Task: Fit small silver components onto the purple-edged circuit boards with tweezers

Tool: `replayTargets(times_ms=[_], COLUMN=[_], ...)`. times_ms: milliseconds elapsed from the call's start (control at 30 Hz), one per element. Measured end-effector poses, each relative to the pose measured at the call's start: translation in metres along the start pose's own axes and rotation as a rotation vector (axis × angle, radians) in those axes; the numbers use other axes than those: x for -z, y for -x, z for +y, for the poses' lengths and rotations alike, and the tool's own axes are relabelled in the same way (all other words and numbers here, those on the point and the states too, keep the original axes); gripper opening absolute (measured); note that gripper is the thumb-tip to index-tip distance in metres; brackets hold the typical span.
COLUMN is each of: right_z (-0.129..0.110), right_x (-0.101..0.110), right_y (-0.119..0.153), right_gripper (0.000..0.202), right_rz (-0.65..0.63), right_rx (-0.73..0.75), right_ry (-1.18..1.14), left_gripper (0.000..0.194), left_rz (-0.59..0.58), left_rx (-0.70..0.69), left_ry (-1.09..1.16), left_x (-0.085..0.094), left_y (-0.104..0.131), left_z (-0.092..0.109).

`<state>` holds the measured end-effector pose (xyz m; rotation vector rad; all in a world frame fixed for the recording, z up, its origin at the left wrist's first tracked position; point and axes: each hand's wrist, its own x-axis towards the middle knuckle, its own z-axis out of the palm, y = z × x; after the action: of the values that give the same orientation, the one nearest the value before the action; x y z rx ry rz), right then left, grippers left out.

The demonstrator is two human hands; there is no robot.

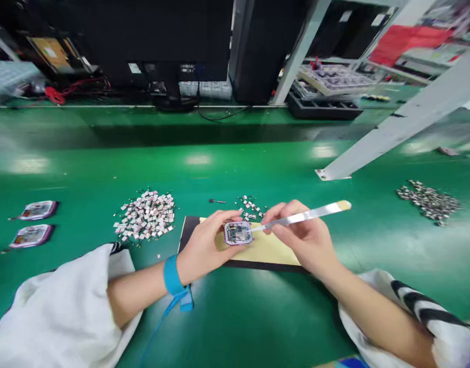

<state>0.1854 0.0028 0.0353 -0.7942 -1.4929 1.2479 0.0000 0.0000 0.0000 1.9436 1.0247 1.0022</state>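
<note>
The left hand (204, 245) pinches a small square gadget (238, 233) between thumb and fingertips, holding it just above a tan pad (269, 250). The right hand (304, 237) has its fingers pressed together around metal tweezers (304, 216), whose tip touches the gadget's right edge while the far end points up and to the right. The tan pad lies on a dark mat (189, 230), near the front of the green table (235, 168). A blue strap (172, 276) circles the left wrist.

Just left of the mat sits a pile of small silver parts (146, 214); a smaller scatter (250, 205) lies just behind the hands. Another pile (428, 199) rests well apart on the right. Two more gadgets (32, 225) lie near the table's left edge. Open green surface stretches between these groups and in front of the mat.

A pale slanted beam (403, 122) meets the table at right. Behind, dark cabinets (166, 36) and a tray (323, 107) line the far edge.
</note>
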Motion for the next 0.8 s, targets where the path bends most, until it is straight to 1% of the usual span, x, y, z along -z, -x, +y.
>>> replayTargets(times_ms=[67,167,267,467,533,633,700,800], right_z=[-0.001,-0.003,-0.004,-0.005,-0.004,-0.003,-0.003,-0.006], right_x=[0.001,0.001,0.0,-0.004,-0.005,-0.004,-0.002,0.0], right_y=[0.004,0.008,0.009,0.01,0.011,0.013,0.015,0.016], right_gripper=[0.016,0.02,0.015,0.02,0.017,0.024,0.022,0.024], right_rz=[-0.022,-0.071,-0.112,-0.02,-0.026,-0.062,-0.092,-0.157], right_rx=[-0.003,-0.021,-0.046,0.035,0.031,0.034,0.071,0.187], right_ry=[0.028,0.066,0.101,0.198,0.242,0.333,0.387,0.448], left_gripper=[0.045,0.039,0.037,0.042,0.039,0.034,0.032,0.025], left_rz=[0.008,0.021,0.039,0.025,0.031,0.046,0.051,0.043], left_rx=[-0.01,-0.055,-0.109,-0.177,-0.186,-0.182,-0.179,-0.188], left_ry=[-0.039,-0.084,-0.1,-0.101,-0.1,-0.1,-0.102,-0.101], left_x=[0.002,0.004,0.004,0.004,0.004,0.004,0.004,0.004], left_y=[-0.002,-0.003,-0.003,-0.002,-0.002,-0.002,-0.003,-0.004], left_z=[0.002,0.003,0.003,0.004,0.004,0.003,0.003,0.004])
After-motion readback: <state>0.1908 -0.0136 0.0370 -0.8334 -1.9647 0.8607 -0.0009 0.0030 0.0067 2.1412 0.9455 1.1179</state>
